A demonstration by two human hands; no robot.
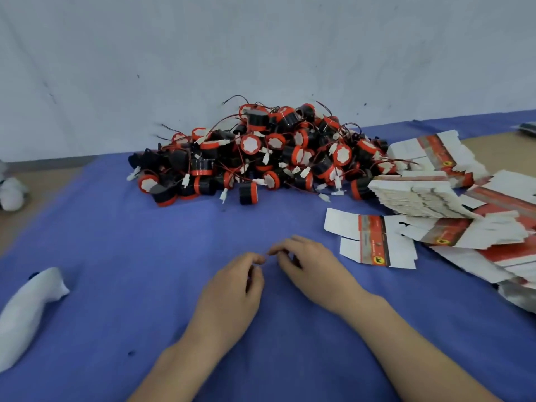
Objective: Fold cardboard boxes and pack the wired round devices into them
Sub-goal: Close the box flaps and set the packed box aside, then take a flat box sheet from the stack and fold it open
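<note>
From my remote seat, the biggest thing in view is the blue cloth (145, 242) covering the desk from the lower edge up to the pale wall. At upper centre sits the pile of wired round devices (261, 158), black and red with thin leads and white plugs, heaped against the wall. Right of it, a loose stack of flat boxes (420, 195) spills towards the right edge, none of them folded yet.

One single flat box (374, 242) lies apart from that stack at centre right, flat on the cloth. Its longer side runs roughly left to right, with the red printed band crossing it.

My right hand (313, 271) is just left of that box and slightly below it, clearly the nearer hand. My left hand (232, 288) is further left.

Both sets of fingers (258, 259) are curled, tips nearly meeting between the hands. They may be pinching something tiny, but with the blur I cannot tell.

A white cloth bundle (29, 309) lies at lower left.
</note>
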